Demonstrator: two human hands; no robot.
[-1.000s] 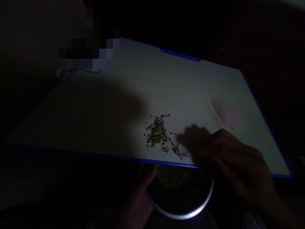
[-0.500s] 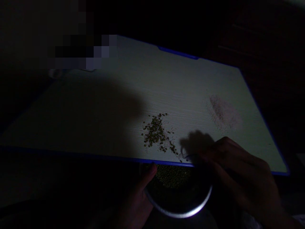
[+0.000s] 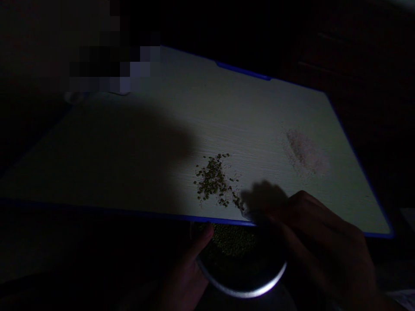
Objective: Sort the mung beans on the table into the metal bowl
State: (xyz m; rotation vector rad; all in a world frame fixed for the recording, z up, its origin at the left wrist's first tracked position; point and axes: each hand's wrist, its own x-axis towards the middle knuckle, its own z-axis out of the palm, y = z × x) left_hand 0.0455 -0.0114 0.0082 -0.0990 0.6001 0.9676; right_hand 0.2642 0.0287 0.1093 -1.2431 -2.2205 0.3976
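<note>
The left hand (image 3: 189,278) is clasping a bowl (image 3: 266,288) of green seeds (image 3: 235,242) below the bench (image 3: 243,108). The right hand (image 3: 324,237) is curling its fingers near the edge, any pinch lost in shadow. A hasty sweep could be scattering loose seeds (image 3: 211,178) past the bowl or toward a pale heap (image 3: 304,153).

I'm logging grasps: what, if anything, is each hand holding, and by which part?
The left hand holds the bowl by its left side, thumb over the edge. Whether the right hand pinches anything is too dark to tell.
</note>
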